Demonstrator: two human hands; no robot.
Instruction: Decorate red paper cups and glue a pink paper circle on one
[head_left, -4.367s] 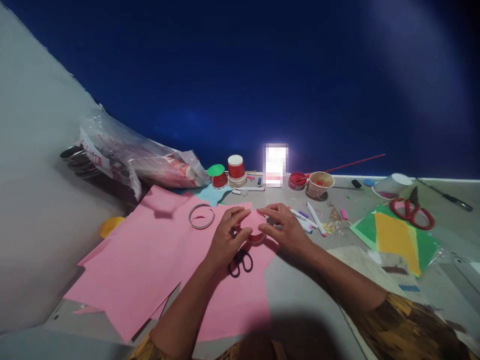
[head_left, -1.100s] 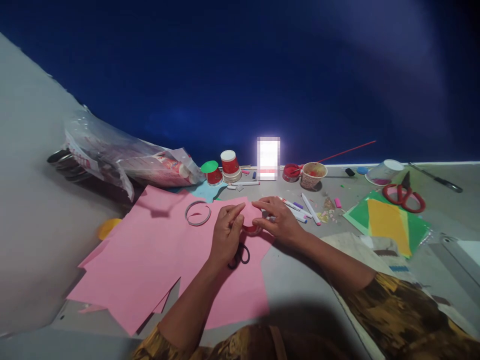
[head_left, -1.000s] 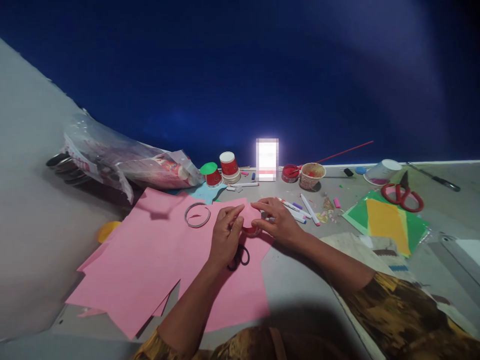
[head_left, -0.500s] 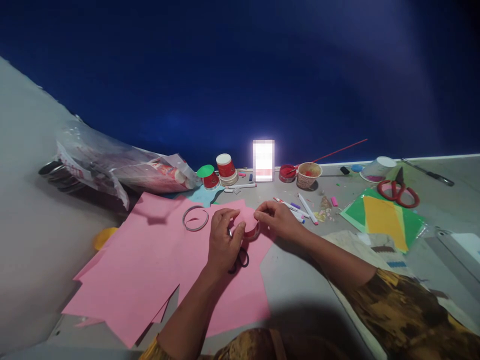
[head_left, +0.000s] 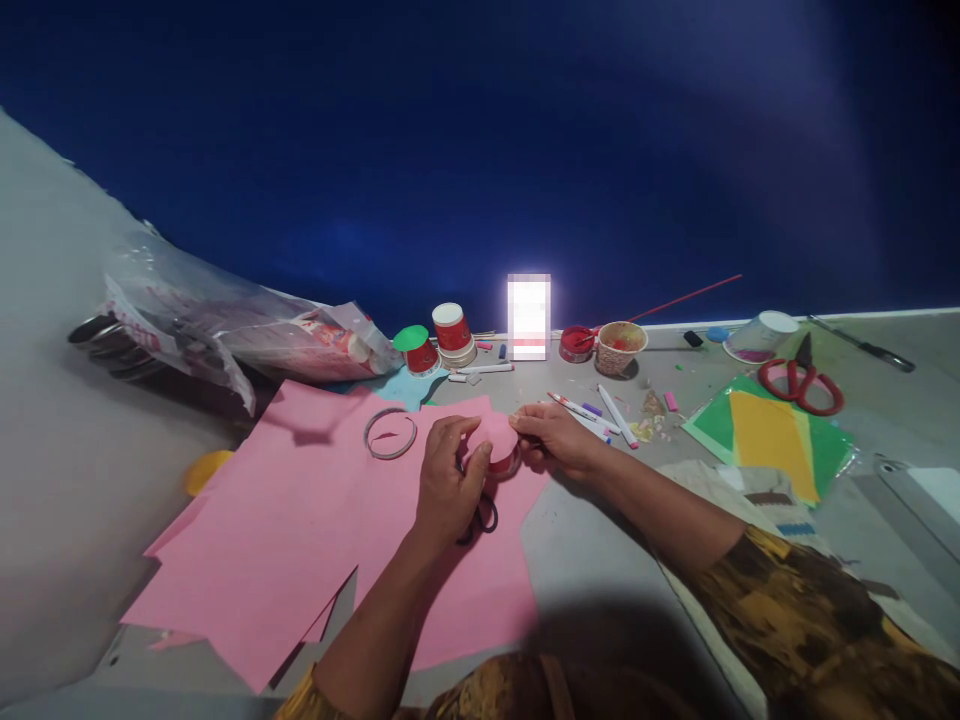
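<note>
Showing two bare hands about a round pink paper disc (head_left: 497,436), which covers the top of a small red cup (head_left: 507,465) on the sheets of pink paper (head_left: 480,615). The disc lies between the hands, just to the right of the left hand (head_left: 448,475) and just to the left of the right hand (head_left: 556,438); both are at its edge, so neither is clearly nearer. Being round, the disc has no long axis; the cup's own axis stands roughly upright. Left hand: curved, thumb and forefinger parted at the left edge; whether it grips the cup cannot be told. Right hand: thumb and forefinger brought together, apparently pinching the right edge. Black-handled scissors (head_left: 490,515) lie on the paper on the near side of the cup, partly hidden by the left hand. Markers (head_left: 616,415) lie on the desk (head_left: 581,560) beyond the right hand.
</note>
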